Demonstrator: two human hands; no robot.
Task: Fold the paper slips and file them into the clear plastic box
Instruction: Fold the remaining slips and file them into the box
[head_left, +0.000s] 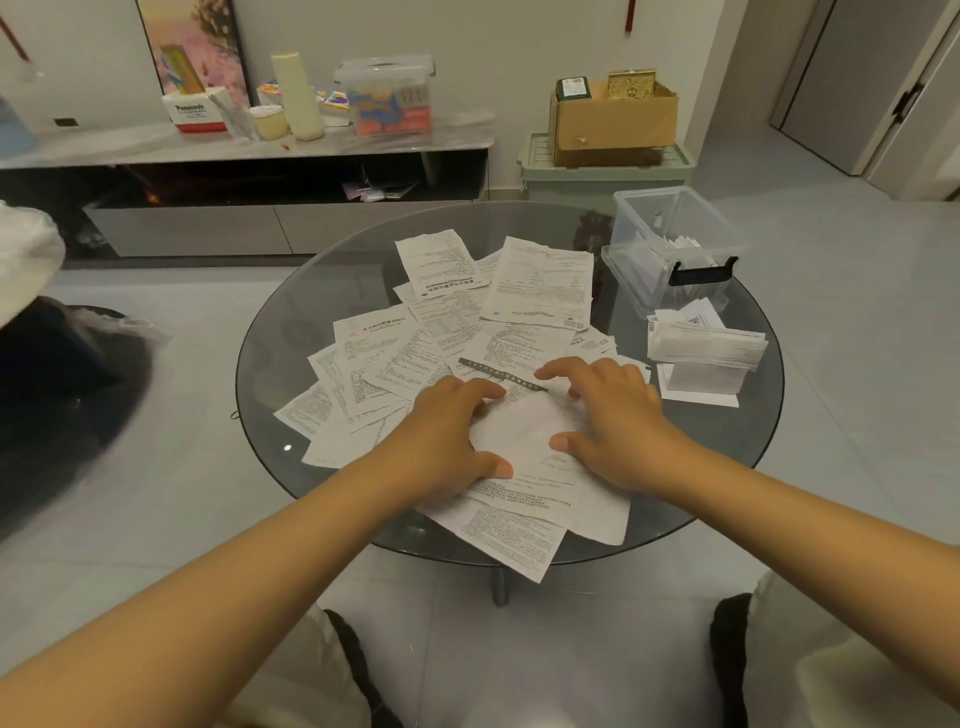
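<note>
Several printed paper slips (415, 338) lie scattered over a round glass table (291, 312). Near the front edge a white slip (519, 431), partly folded over, lies between my hands. My left hand (452, 431) presses its left side, thumb on the lower edge. My right hand (613, 421) holds its right side, fingers spread over the top edge. A clear plastic box (675, 244) with a black latch stands open at the table's right rear, with a few folded slips inside. A pile of folded slips (706, 345) lies just in front of it.
A low grey cabinet (260, 150) with containers on top runs along the back wall. A green crate (602, 171) with a cardboard box stands behind the table. A dark stool with a bag (62, 364) sits at the left. My knees are below the table's front edge.
</note>
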